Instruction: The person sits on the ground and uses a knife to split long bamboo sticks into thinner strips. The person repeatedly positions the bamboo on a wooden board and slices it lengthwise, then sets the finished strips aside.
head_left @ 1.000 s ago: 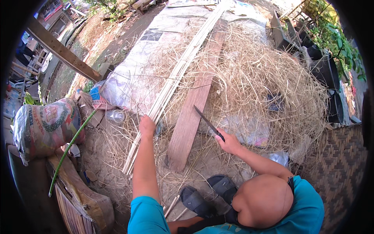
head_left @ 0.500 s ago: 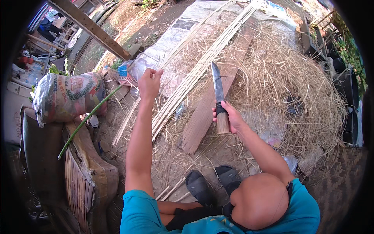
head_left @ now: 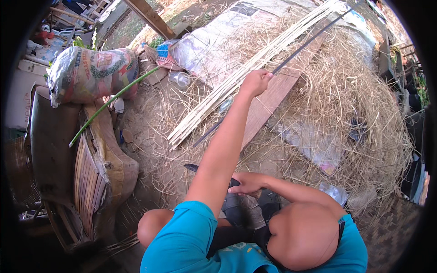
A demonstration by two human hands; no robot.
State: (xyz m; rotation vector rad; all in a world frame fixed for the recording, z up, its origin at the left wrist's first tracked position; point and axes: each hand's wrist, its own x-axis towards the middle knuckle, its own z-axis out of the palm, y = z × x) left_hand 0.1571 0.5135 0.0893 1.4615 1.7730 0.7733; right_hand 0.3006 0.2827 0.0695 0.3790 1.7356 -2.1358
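Sandals: two dark strapped sandals (head_left: pixel 233 211) on your feet, close below the knife.
Right hand: your right hand (head_left: pixel 250 183) is closed round the handle of one black-bladed knife (head_left: pixel 191 167), its tip pointing left, its middle hidden by your left forearm; half a second ago it pointed up over the plank.
Open room: brown earth (head_left: pixel 177 170) left of the knife tip, only thinly littered.
Left limit: one curved wooden bench (head_left: pixel 111 157) with slats.
Left hand: your left hand (head_left: pixel 257 83) pinches one long, thin, dark strip (head_left: pixel 314 38), slanting up to the right; earlier you held a pale one, further left.
Pale strips: one bundle of long, cream-coloured strips (head_left: pixel 246 77) just left of the dark strip, too tightly packed to count.
Plank: one flat brown wooden plank (head_left: pixel 273 102) beneath the dark strip, its right edge partly covered.
Right limit: one wide heap of straw-coloured shavings (head_left: pixel 364 86).
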